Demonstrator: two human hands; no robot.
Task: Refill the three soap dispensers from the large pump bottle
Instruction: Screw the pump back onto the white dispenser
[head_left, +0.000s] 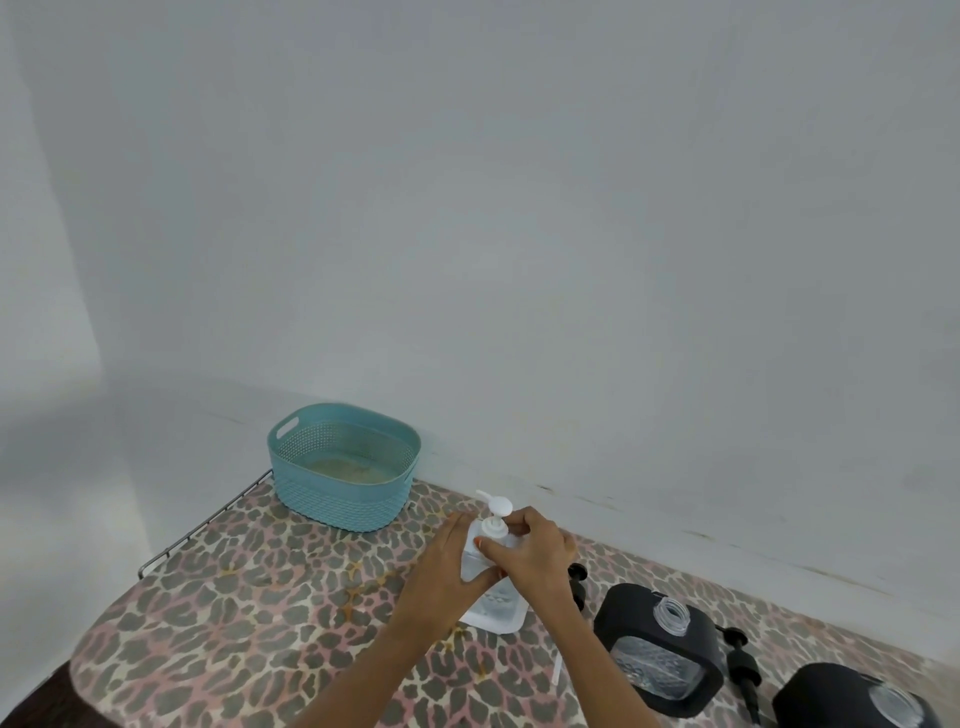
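A white soap dispenser (493, 608) with a white pump head (496, 506) stands on the leopard-print table (234, 597). My left hand (452, 566) holds its body from the left. My right hand (535, 551) grips the pump collar just below the pump head. To the right stand two black dispensers with open necks: one (660, 649) close by, the other (852, 699) at the frame's lower right corner. Two black pump heads lie loose on the table, one (577, 584) behind my right wrist, one (743, 670) between the black dispensers. No large pump bottle is in view.
A teal plastic basket (343, 467) sits at the table's back left corner beside a metal rail (202, 525). A white wall runs close behind the table. A thin white tube (558, 670) lies by my right forearm.
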